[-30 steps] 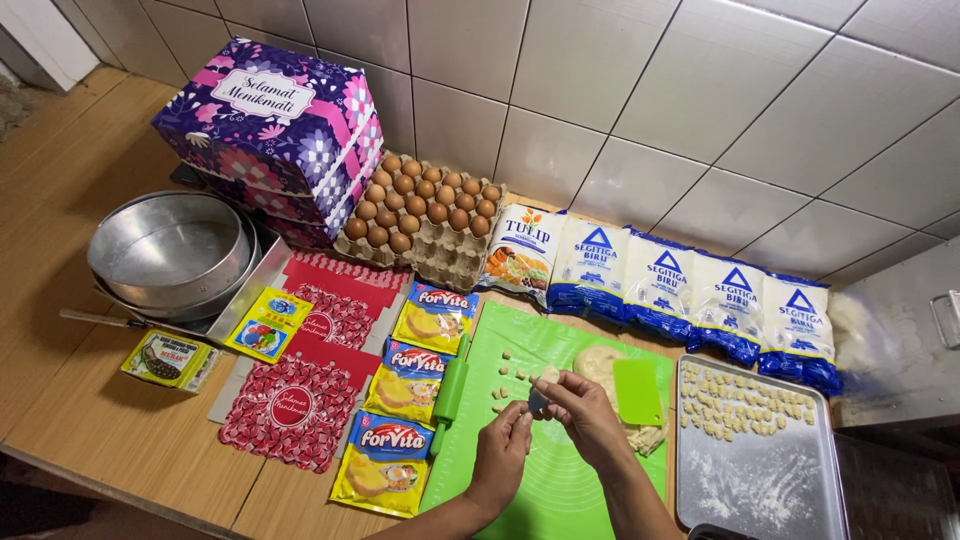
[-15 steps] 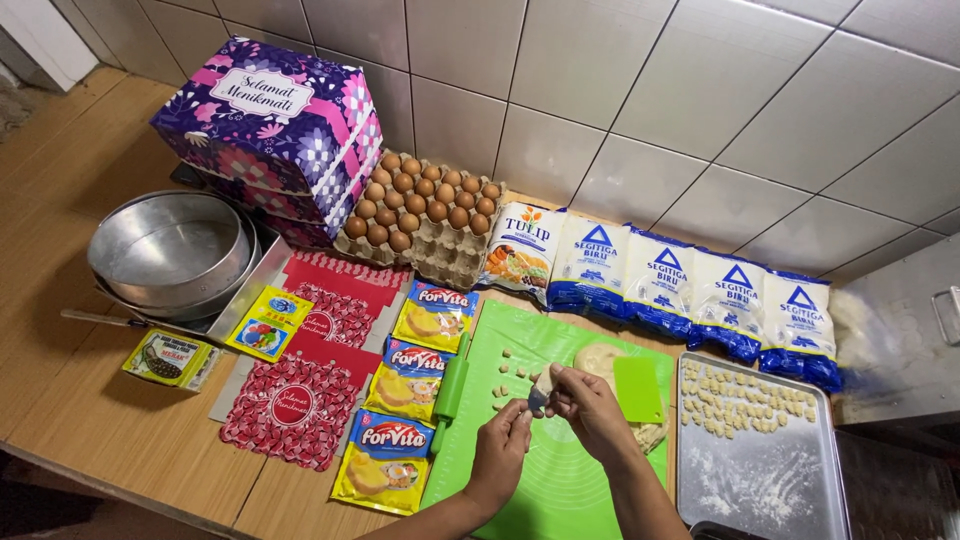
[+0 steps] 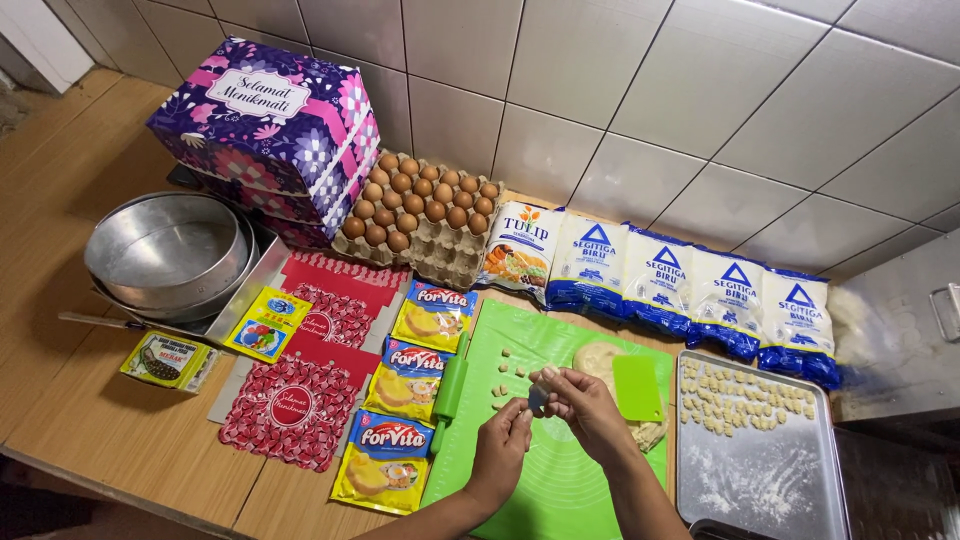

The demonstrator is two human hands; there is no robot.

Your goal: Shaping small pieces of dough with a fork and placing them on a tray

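Over a green silicone mat, my left hand and my right hand meet, both pinching a small dark tool with a bit of dough between the fingertips. Several small dough bits lie on the mat just beyond the hands. A flattened lump of dough sits to the right, partly under a green plastic scraper. A green rolling pin lies along the mat's left edge.
A metal tray with several shaped dough pieces stands on the right. Yellow margarine sachets, red packets, flour bags, an egg carton, a patterned box and metal pans fill the wooden counter.
My hands have stayed over the mat, with the right fingers shifting slightly around the dough bit. Nothing else has moved.
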